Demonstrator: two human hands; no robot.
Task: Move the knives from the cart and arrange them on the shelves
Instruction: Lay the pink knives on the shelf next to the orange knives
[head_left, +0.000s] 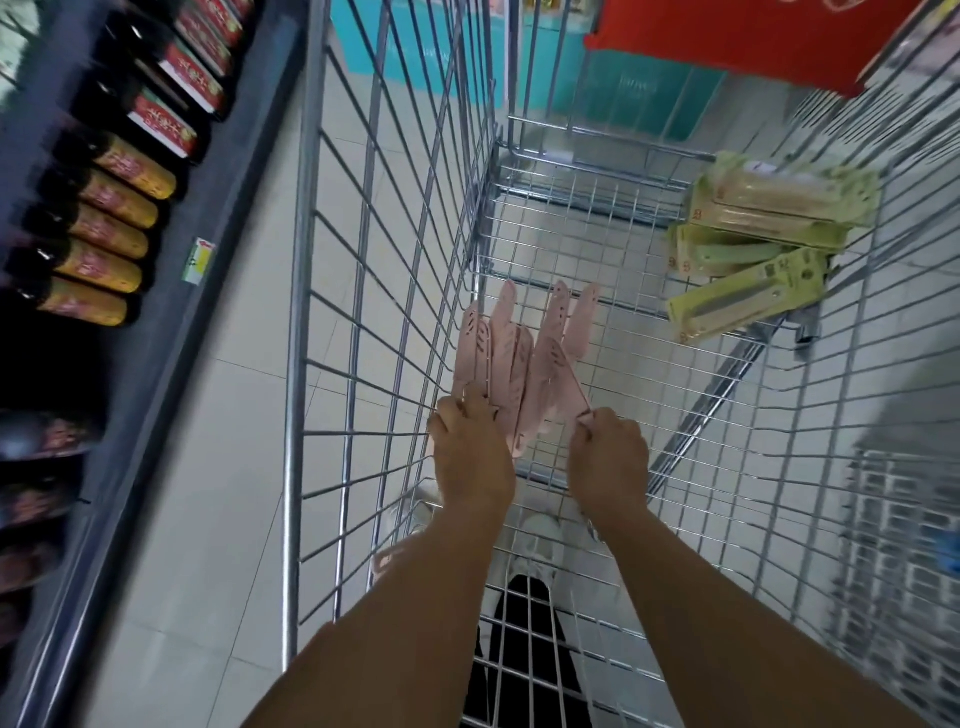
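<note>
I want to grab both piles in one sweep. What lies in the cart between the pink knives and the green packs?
Only bare wire cart floor separates the pink knives from the green packs, as the head view shows.

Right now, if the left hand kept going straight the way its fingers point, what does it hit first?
Likely the pink knives: the left hand already grips their near ends. Beyond them, the cart front wall; depth is unclear.
</note>
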